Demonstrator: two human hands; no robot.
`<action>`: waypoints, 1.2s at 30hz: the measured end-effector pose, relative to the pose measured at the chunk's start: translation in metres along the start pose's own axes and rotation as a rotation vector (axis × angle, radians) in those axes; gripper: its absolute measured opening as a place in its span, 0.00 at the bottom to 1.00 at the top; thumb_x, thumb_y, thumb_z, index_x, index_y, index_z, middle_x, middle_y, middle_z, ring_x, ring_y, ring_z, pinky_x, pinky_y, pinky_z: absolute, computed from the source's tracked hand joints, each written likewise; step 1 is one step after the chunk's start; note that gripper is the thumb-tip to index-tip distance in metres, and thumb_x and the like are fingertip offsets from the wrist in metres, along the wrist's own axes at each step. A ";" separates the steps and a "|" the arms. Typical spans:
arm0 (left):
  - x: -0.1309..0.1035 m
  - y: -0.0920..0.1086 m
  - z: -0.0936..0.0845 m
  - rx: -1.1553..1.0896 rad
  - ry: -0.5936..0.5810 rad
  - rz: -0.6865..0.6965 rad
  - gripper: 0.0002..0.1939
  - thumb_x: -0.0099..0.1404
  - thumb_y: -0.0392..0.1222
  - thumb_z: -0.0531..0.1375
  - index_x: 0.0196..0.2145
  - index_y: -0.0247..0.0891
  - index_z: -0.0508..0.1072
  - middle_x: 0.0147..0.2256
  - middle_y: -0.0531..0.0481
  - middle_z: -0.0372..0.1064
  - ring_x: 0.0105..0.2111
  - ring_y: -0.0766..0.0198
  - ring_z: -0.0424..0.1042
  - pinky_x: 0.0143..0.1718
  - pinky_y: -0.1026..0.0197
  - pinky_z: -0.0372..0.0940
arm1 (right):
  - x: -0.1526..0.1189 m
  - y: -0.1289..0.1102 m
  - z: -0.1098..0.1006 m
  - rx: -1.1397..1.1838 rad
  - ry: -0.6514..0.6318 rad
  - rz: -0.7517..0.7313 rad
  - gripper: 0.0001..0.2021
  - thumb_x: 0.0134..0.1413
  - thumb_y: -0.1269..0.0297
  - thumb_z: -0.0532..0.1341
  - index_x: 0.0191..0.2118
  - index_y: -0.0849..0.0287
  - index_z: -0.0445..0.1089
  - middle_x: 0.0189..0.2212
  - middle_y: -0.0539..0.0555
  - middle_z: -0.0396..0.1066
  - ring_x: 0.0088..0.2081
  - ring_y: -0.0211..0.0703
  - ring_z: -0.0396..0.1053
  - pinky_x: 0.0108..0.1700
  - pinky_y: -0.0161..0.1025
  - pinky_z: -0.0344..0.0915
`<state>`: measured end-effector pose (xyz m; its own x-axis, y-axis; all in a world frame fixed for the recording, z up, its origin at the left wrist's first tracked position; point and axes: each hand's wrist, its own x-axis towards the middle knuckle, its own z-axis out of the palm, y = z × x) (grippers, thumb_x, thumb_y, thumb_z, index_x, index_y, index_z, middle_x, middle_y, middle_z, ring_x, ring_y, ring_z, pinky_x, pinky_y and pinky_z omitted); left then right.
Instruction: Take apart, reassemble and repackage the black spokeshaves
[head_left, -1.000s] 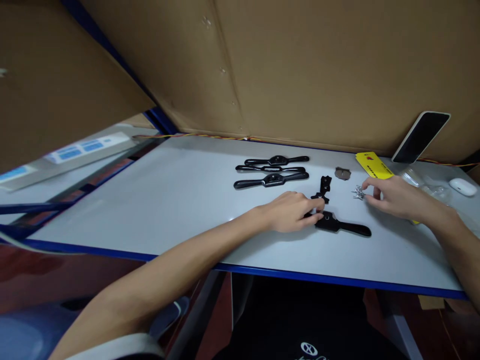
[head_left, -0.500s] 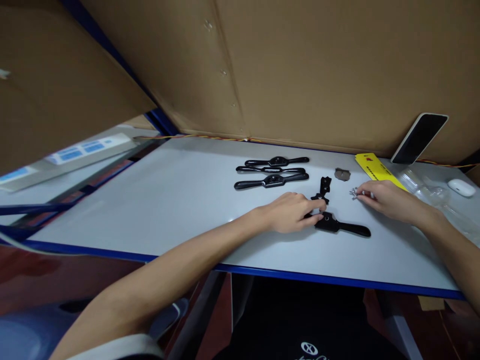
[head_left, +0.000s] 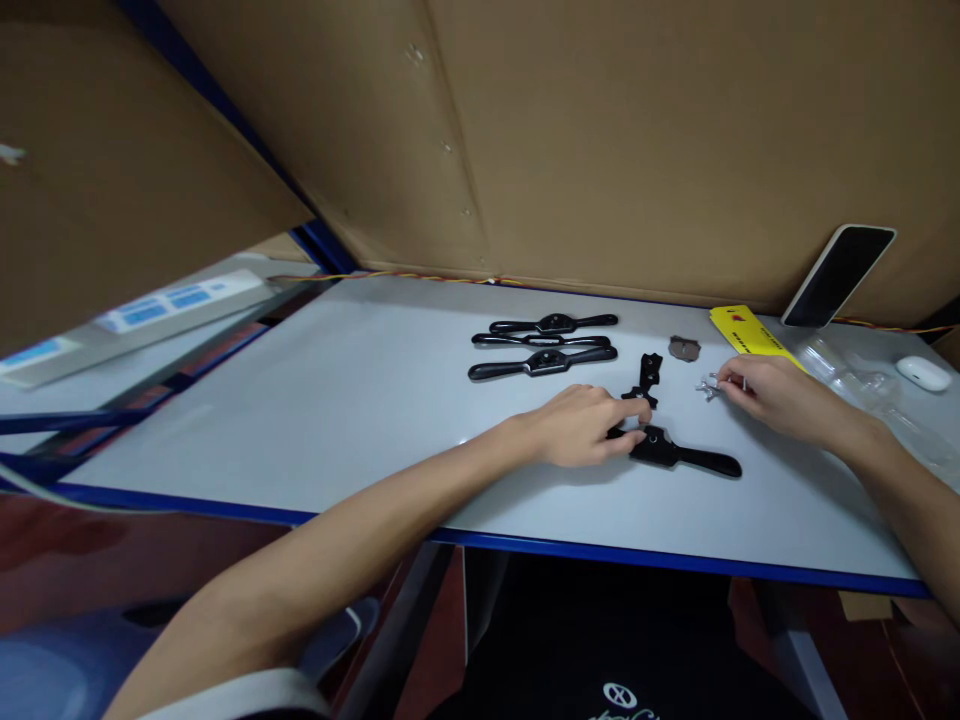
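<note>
"What does the black tool [head_left: 656, 447] look like?"

"Long and slim, with a broad, flat middle with a round hole in it. The handle on the right swells to a rounded end. It lies on the pale, smooth surface [head_left: 360, 400], near its front edge."

"And the hands?"

"They're well apart. The left hand [head_left: 589, 425] is closed on the tool's other handle, thumb and forefinger by the flat middle. The right hand [head_left: 780, 395] has its fingertips drawn together at some small silver pieces [head_left: 706, 388], shiny and spiky; I can't tell whether it grips one."

"What lies around them?"

"Black notched plates [head_left: 649, 370] with holes, just beyond the left fingertips. Farther back, a grey-brown plate [head_left: 684, 348] with a scalloped outline, and three glossy black tools [head_left: 549, 361], roughly parallel, each with two handles."

"Any containers?"

"Clear, crinkled plastic packaging [head_left: 847, 378] beside the right forearm; its contents, if any, are too unclear to tell. Near it sit a rounded white case [head_left: 922, 374], closed, and a yellow printed card [head_left: 754, 335]."
</note>
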<state>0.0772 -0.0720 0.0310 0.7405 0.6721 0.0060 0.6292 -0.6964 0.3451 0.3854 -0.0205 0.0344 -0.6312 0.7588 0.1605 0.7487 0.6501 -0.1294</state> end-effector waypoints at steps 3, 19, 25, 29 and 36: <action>0.000 -0.001 0.000 -0.002 -0.001 0.005 0.17 0.72 0.49 0.49 0.48 0.41 0.73 0.20 0.55 0.62 0.22 0.63 0.59 0.27 0.58 0.50 | 0.000 -0.001 -0.002 0.022 0.010 -0.014 0.11 0.69 0.60 0.51 0.38 0.54 0.69 0.35 0.55 0.75 0.35 0.48 0.70 0.38 0.45 0.64; 0.000 0.000 0.001 -0.034 0.014 0.013 0.18 0.72 0.50 0.50 0.54 0.43 0.69 0.20 0.58 0.62 0.21 0.64 0.57 0.27 0.59 0.51 | 0.005 -0.063 0.022 0.581 0.159 0.003 0.05 0.60 0.61 0.62 0.34 0.55 0.72 0.29 0.50 0.77 0.30 0.41 0.74 0.38 0.40 0.72; 0.000 0.000 0.002 -0.046 0.033 -0.008 0.17 0.70 0.51 0.52 0.49 0.42 0.73 0.18 0.58 0.58 0.19 0.65 0.54 0.26 0.60 0.48 | 0.003 -0.073 0.019 0.687 0.235 0.024 0.07 0.59 0.59 0.63 0.36 0.55 0.75 0.33 0.53 0.79 0.34 0.44 0.77 0.40 0.43 0.75; 0.001 -0.002 0.003 -0.061 0.035 0.002 0.17 0.70 0.51 0.52 0.47 0.42 0.74 0.19 0.57 0.59 0.20 0.65 0.56 0.26 0.61 0.49 | 0.000 -0.083 0.016 0.704 0.231 -0.032 0.07 0.60 0.62 0.62 0.37 0.55 0.78 0.33 0.53 0.81 0.34 0.43 0.77 0.39 0.41 0.76; 0.001 -0.002 0.002 -0.086 0.010 -0.013 0.17 0.69 0.50 0.52 0.47 0.44 0.75 0.19 0.57 0.60 0.21 0.65 0.55 0.28 0.61 0.49 | -0.002 -0.093 0.020 0.684 0.205 -0.085 0.05 0.59 0.63 0.65 0.36 0.54 0.79 0.33 0.52 0.80 0.34 0.42 0.77 0.40 0.43 0.74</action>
<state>0.0772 -0.0707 0.0286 0.7293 0.6841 0.0103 0.6163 -0.6635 0.4242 0.3126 -0.0819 0.0262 -0.5808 0.7258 0.3687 0.3616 0.6358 -0.6819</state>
